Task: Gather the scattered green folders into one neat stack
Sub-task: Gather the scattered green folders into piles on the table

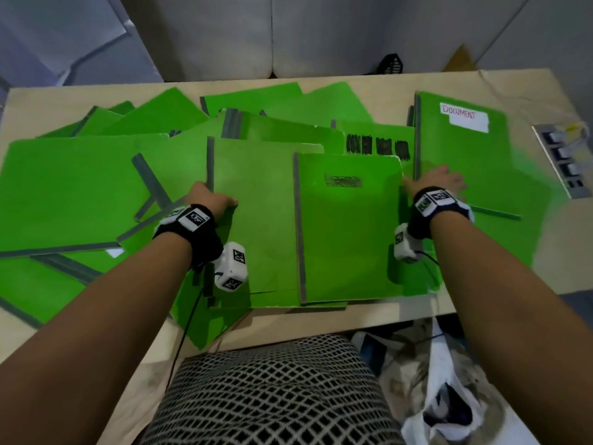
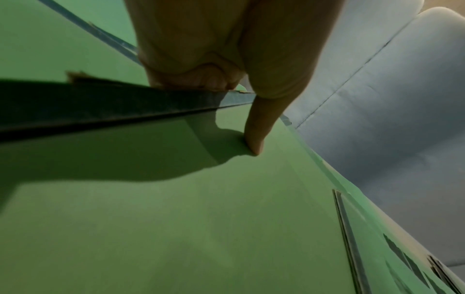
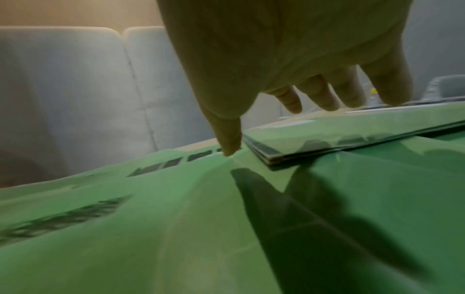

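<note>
Several green folders with grey spines lie scattered and overlapping across the beige table (image 1: 353, 316). My left hand (image 1: 213, 199) grips the left spine edge of a centre-left folder (image 1: 256, 226). In the left wrist view that hand (image 2: 234, 111) has its thumb (image 2: 254, 139) pressed on the cover and its fingers curled under the spine. My right hand (image 1: 441, 181) rests with straight, spread fingers on the right-hand folder labelled DOCUMENT (image 1: 462, 146). In the right wrist view this hand (image 3: 251, 95) lies on that thin stack (image 3: 352, 135), its thumb touching the lower folder (image 3: 176, 218). A scribble-labelled folder (image 1: 349, 236) lies between my hands.
A grey power strip (image 1: 564, 159) sits at the table's right edge. A pale sofa (image 1: 321, 33) stands behind the table, with a black object (image 1: 393, 64) at its base. A white plastic bag (image 1: 449, 380) lies on the floor to my right. Folders overhang the table's near-left edge.
</note>
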Motion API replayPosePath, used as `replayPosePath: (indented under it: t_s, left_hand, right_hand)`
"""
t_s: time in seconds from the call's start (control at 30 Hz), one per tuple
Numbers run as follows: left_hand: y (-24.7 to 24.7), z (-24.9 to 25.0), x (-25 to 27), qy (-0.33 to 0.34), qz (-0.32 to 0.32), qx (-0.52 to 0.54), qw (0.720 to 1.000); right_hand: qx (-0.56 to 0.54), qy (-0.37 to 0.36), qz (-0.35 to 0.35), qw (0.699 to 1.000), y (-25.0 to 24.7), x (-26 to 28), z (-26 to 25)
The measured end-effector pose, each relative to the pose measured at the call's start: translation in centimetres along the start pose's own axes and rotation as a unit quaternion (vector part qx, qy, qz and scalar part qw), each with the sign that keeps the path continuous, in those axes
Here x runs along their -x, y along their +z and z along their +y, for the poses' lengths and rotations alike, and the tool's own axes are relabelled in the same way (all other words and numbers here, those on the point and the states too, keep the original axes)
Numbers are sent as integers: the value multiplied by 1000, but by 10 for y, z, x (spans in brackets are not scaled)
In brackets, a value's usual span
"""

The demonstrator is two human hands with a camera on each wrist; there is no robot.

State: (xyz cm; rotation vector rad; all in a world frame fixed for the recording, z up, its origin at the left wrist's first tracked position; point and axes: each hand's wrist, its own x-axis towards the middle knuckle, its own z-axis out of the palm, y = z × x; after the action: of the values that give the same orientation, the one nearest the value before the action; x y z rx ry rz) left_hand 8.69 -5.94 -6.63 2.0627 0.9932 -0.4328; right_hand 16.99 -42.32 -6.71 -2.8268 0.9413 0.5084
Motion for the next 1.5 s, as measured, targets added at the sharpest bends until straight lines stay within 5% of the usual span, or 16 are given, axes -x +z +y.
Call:
replayPosePath:
  t_s: [0.23,0.37,0.7,0.77,0.9,1.0,1.17,1.4,1.5]
  left_hand:
    - [6,-3,1,-1,10,3,1000]
    - [8,-3,5,-3,16,18,1000]
    - [7,1,14,-11,4,35,999]
    - [6,1,13,-9,-2,29,1000]
    - [8,1,15,6,-7,3,1000]
    - [7,1,15,9,-12,-38,999]
    - [7,1,15,-2,-19,-80,997]
    - [9,2,14,-13,-23,-65,998]
    - [8,0,14,-8,-23,-49,999]
  right_hand:
    - [-20,-84,-36,996,12,-19,19]
    - [100,-154,-34,982,-4,3,10]
    - [313,-437,-131,833,26,160,-41]
    - [279,-417,-108,858,31,162,-44]
    - [73,-282,-67,954,11,107,-35]
    - [-19,-166,-44,985,1,50,-15]
    - [19,-59,-115,991,11,29,6]
    - [-196,-1,-188,962,20,44,8]
    - [-241,-31,-188,952,8,50,1]
